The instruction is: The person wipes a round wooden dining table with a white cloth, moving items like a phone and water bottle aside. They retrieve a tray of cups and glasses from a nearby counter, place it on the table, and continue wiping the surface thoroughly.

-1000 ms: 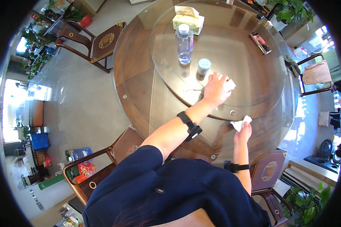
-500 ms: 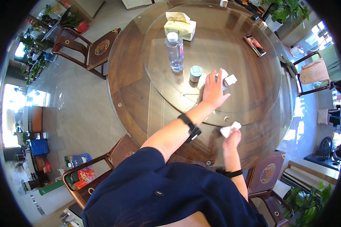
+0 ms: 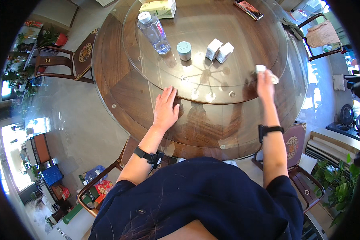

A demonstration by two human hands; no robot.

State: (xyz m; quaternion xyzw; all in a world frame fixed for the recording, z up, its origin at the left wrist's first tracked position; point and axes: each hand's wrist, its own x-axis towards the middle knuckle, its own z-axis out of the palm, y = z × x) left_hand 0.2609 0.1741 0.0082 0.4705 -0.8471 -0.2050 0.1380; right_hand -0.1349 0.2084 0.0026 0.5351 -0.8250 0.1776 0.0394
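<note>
My left hand (image 3: 165, 109) lies open with its fingertips at the near edge of the round glass turntable (image 3: 244, 86), holding nothing. Over the turntable's right part, my right hand (image 3: 265, 85) is closed around a crumpled white tissue (image 3: 273, 77). Two small white boxes (image 3: 213, 49) stand side by side near the turntable's middle. Left of them is a short jar with a pale blue-green lid (image 3: 184, 51). A large clear water bottle (image 3: 153, 33) stands further left. The tissue's full shape is partly hidden by my fingers.
The turntable sits on a round wooden table (image 3: 120, 90) with a glass top. At the far side are a yellow-green tissue box (image 3: 160, 9) and a phone (image 3: 249, 9). Wooden chairs stand around, one at the left (image 3: 83, 54) and one at the far right (image 3: 323, 34).
My left hand has let go of the small boxes and moved left and nearer, to the turntable's edge. My right hand has reached forward and right with the tissue. The view has shifted.
</note>
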